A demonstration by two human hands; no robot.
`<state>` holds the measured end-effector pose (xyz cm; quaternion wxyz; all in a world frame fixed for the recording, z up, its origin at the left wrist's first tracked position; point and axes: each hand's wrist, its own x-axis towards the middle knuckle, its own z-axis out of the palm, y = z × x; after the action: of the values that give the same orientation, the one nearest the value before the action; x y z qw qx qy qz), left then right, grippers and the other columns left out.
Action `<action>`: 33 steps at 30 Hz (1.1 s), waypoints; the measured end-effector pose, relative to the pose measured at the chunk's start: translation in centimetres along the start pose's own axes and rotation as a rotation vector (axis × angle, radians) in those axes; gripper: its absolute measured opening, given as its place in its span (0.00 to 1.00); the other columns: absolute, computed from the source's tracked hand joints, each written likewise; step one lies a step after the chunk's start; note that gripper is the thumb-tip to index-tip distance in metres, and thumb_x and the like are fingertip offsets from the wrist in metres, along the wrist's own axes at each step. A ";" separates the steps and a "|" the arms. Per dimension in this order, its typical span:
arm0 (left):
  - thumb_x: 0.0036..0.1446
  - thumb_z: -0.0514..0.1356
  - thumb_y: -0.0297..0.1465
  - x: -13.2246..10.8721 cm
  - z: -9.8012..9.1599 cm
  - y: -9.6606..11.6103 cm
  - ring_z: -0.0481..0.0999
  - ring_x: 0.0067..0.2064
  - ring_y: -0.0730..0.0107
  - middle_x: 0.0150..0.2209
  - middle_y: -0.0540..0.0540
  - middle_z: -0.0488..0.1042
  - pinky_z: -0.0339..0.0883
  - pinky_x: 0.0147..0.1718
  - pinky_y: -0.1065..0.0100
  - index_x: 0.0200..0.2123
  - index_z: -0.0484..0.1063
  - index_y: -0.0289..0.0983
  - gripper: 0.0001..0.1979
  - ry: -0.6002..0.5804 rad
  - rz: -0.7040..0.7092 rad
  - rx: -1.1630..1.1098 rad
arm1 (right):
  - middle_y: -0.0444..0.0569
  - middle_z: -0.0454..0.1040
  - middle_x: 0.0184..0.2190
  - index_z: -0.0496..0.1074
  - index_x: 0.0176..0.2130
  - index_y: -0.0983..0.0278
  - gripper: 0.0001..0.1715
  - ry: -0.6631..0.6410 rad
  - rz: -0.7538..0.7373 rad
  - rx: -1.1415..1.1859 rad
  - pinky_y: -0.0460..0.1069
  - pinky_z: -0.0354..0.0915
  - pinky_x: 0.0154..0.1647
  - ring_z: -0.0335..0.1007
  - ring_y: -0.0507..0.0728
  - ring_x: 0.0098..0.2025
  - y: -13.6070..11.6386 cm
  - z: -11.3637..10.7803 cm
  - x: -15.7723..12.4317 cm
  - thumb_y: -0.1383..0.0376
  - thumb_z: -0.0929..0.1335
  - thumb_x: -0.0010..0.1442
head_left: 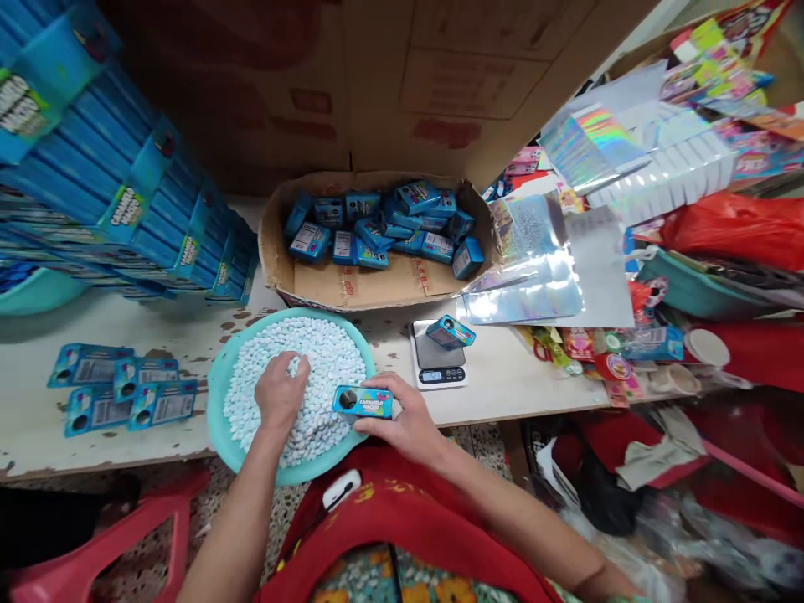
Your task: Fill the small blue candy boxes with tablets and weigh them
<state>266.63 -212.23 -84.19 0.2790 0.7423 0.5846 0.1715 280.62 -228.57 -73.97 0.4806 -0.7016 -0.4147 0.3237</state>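
Note:
My left hand (280, 390) rests in a teal bowl (217, 394) heaped with small white candies (327, 356), its fingers curled down into the pile. My right hand (402, 419) grips a small blue candy box (363, 401) sideways over the bowl's near right rim. Another blue box (450, 332) lies on a small digital scale (438, 358) to the right of the bowl.
A cardboard tray (377, 285) with several blue boxes stands behind the bowl. Flat blue box blanks (122, 394) lie at left, with a tall stack of blue packs (126, 184) behind them. Holographic bags (533, 276) and mixed packaging crowd the right. A red stool (106, 544) stands below left.

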 end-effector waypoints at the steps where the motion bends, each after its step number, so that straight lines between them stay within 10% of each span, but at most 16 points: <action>1: 0.53 0.57 0.39 0.0 -0.2 -0.2 0.73 0.42 0.59 0.38 0.44 0.76 0.63 0.45 0.62 0.34 0.74 0.39 0.12 0.005 -0.045 -0.090 | 0.47 0.73 0.38 0.71 0.43 0.61 0.25 0.009 0.017 -0.015 0.50 0.67 0.44 0.71 0.55 0.41 -0.3 0.0 0.2 0.56 0.76 0.47; 7: 0.43 0.63 0.40 0.2 -3.7 0.6 0.65 0.20 0.75 0.23 0.52 0.68 0.54 0.17 0.75 0.32 0.68 0.36 0.16 -0.082 -0.583 -1.049 | 0.47 0.74 0.38 0.70 0.42 0.61 0.19 0.022 -0.047 -0.235 0.51 0.66 0.43 0.71 0.57 0.40 -1.8 1.1 3.2 0.59 0.73 0.51; 13: 0.46 0.63 0.35 0.1 -8.0 4.4 0.66 0.20 0.78 0.24 0.52 0.68 0.55 0.17 0.76 0.32 0.66 0.36 0.12 -0.088 -0.447 -1.520 | 0.49 0.75 0.38 0.72 0.43 0.60 0.17 -0.160 -0.246 -0.421 0.54 0.65 0.44 0.70 0.60 0.42 -3.3 5.0 5.8 0.61 0.73 0.52; 19: 0.48 0.61 0.35 -0.4 -8.8 5.9 0.70 0.24 0.74 0.23 0.53 0.66 0.66 0.25 0.70 0.27 0.62 0.36 0.11 0.144 -0.369 -1.621 | 0.51 0.75 0.39 0.71 0.43 0.62 0.18 -0.205 -0.255 -0.491 0.56 0.65 0.45 0.70 0.62 0.43 -4.0 7.7 5.5 0.65 0.73 0.50; 33: 0.53 0.62 0.37 0.2 -8.5 7.4 0.69 0.23 0.75 0.20 0.52 0.66 0.64 0.27 0.71 0.24 0.64 0.35 0.13 0.244 -0.289 -1.434 | 0.49 0.75 0.37 0.71 0.40 0.62 0.14 -0.190 -0.225 -0.371 0.53 0.65 0.43 0.71 0.59 0.42 -4.4 6.9 6.6 0.67 0.72 0.51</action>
<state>267.48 -211.46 -72.96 0.6480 0.2693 0.4477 0.5542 276.48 -218.97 -72.43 0.3352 -0.6938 -0.5859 0.2509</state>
